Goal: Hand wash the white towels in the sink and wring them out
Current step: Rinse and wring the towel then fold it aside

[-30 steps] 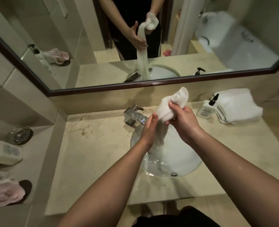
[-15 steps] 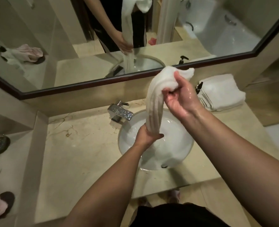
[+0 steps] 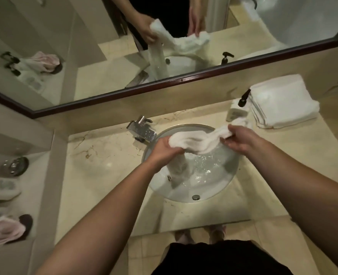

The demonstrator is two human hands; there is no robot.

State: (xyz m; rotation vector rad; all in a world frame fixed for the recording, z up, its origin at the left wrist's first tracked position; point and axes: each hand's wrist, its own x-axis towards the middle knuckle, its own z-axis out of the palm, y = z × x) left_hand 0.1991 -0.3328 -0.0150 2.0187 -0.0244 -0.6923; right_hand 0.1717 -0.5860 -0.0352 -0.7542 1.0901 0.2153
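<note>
Both gripping the wet towel (image 3: 194, 142) over the sink (image 3: 230, 181): left hand (image 3: 165, 148) clenched near the middle, right hand (image 3: 238, 140) pinching the far end. Long axis running left-right, tail dangling into the water, so probably set for twisting.

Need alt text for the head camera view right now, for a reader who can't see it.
Two bare hands hold a wet white towel stretched over a round sink: the left hand grips one end, the right hand the other, a tail hanging into the water. A faucet stands behind, folded white towels on the counter's right.
</note>
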